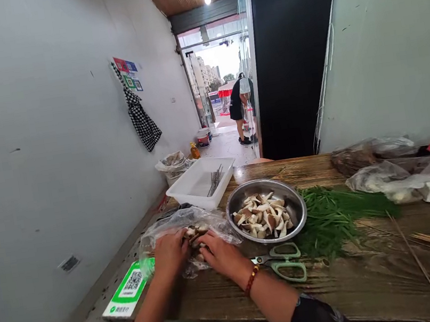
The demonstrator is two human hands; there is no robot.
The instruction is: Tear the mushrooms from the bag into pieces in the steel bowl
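My left hand (171, 252) is closed over brown-capped mushrooms (193, 234) lying on a clear plastic bag (211, 216) at the table's left end. From the other side, my right hand (220, 254) curls its fingers round mushrooms in the same pile. The fingertips are partly hidden among the pieces. Just right of the bag stands a steel bowl (303, 213), with torn mushroom pieces (263, 215) inside. Green-handled scissors (288, 262) lie below the bowl, close to my right wrist.
Behind the bag is a white tray (186, 188) with metal skewers. Green leafy stalks (328, 214) lie right of the bowl, near wooden sticks (410, 250) and plastic bags (395, 177). A green QR-code sign (127, 292) sits at the left edge. A person (239, 106) bends by the doorway.
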